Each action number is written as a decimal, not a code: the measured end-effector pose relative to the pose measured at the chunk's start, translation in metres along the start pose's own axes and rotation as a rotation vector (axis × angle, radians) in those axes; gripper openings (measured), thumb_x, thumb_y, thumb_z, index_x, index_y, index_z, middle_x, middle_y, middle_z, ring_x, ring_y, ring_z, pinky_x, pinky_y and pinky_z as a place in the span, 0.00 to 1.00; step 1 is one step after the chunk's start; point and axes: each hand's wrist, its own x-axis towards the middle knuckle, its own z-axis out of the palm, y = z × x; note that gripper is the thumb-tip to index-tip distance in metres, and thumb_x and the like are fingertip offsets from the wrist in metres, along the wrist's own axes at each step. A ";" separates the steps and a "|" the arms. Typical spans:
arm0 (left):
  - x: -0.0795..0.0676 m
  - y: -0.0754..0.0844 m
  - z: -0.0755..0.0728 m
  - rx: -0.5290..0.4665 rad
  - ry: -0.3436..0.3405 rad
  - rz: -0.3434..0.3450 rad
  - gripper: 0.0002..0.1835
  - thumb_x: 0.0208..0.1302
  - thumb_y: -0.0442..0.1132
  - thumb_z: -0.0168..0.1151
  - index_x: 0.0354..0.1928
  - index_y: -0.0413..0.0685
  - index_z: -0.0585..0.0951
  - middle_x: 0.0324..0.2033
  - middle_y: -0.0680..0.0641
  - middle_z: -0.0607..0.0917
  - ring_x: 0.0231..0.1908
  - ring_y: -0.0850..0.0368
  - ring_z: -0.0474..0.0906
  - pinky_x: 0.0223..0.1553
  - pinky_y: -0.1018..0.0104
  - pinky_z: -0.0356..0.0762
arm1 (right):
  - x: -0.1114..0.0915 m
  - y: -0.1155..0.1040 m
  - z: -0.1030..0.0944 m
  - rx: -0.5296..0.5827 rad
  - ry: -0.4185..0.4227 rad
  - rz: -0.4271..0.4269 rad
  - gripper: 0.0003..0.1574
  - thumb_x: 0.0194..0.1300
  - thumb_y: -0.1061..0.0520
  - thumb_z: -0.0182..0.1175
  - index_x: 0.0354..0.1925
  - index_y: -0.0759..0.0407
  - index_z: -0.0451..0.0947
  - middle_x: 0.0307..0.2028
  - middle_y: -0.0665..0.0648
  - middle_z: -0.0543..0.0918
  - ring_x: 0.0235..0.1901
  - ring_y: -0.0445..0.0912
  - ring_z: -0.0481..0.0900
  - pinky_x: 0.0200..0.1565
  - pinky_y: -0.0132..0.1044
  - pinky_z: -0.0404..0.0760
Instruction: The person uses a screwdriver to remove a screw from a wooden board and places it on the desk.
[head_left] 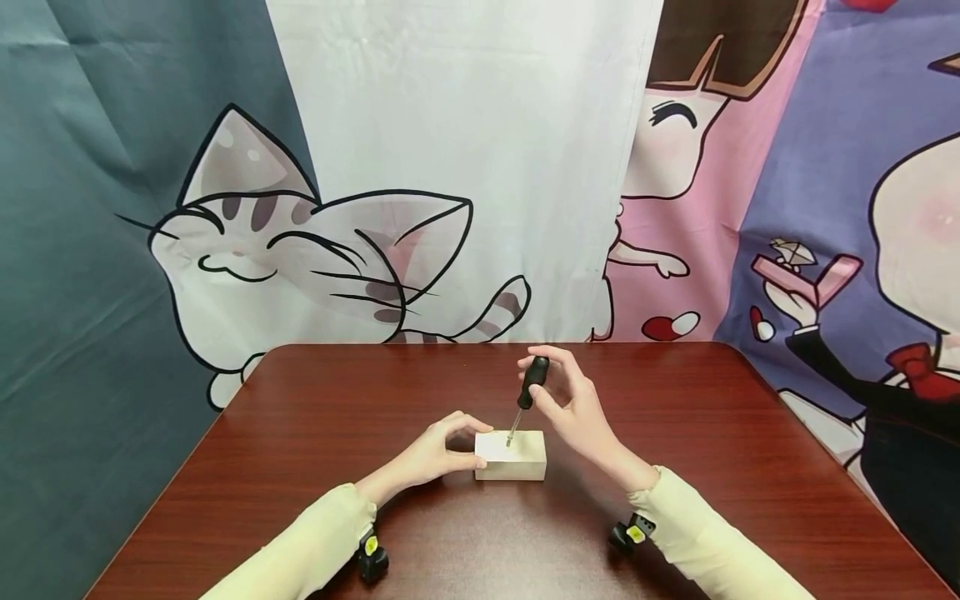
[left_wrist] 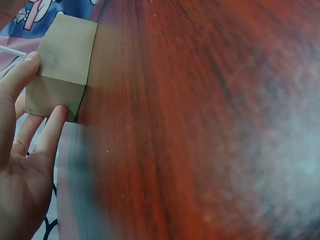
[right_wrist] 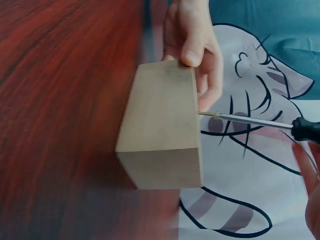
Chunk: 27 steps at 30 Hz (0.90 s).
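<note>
A pale wooden block (head_left: 512,470) lies on the table. My left hand (head_left: 429,454) grips its left end, thumb on the near side and a finger at the far top corner. In the left wrist view, fingertips touch the end face of the block (left_wrist: 67,50). My right hand (head_left: 583,417) holds a black-handled screwdriver (head_left: 535,382) with thumb and fingers, tilted above the block. In the right wrist view, the shaft of the screwdriver (right_wrist: 260,121) meets a small brass-coloured screw (right_wrist: 206,114) standing in the block's top face. Most of the right hand lies outside that view.
The reddish-brown table (head_left: 360,383) has rounded far corners. Behind it hangs a cartoon-printed cloth (head_left: 465,108). Small dark devices, among them a left wrist camera (head_left: 372,557) and a right wrist camera (head_left: 632,533), are worn at the sleeves.
</note>
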 end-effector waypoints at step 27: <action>0.000 -0.002 0.001 -0.015 0.013 0.007 0.24 0.57 0.45 0.74 0.56 0.57 0.80 0.49 0.51 0.82 0.51 0.56 0.80 0.55 0.57 0.77 | 0.003 -0.013 0.004 -0.027 -0.003 -0.021 0.30 0.68 0.71 0.56 0.66 0.61 0.65 0.53 0.62 0.80 0.47 0.42 0.83 0.53 0.31 0.81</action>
